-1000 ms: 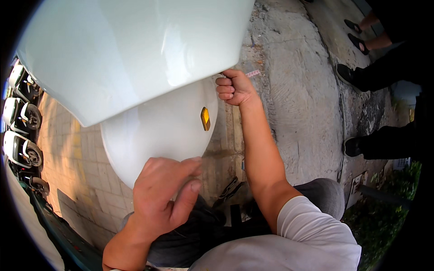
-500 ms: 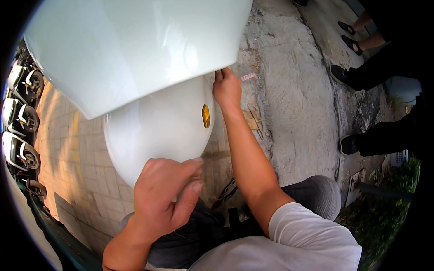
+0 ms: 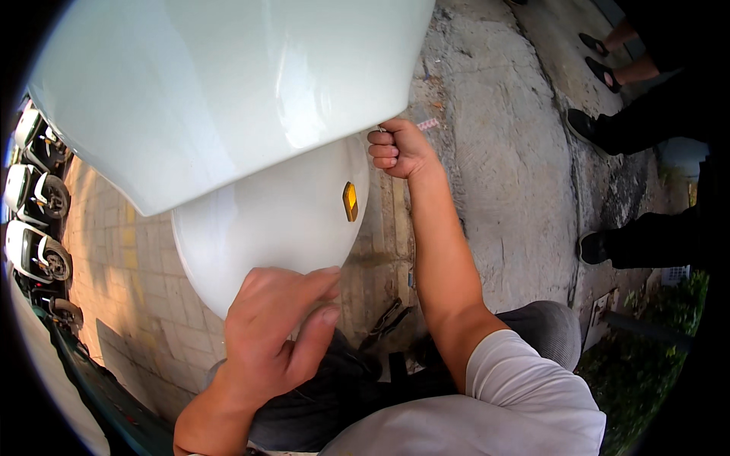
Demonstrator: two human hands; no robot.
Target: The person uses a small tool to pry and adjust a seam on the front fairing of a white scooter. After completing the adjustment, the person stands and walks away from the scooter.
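Head view: the panel (image 3: 220, 91) corner appears reached; work completed or remaining beneath it is hidden. Nearest, the left hand (image 3: 274, 327) is in front of the shell (image 3: 262, 209), thumb and fingers apart, nothing visible between them. Farther out, the right hand (image 3: 403, 150) is at the panel's lower right corner, fingers curled; whether they clamp the edge cannot be determined.
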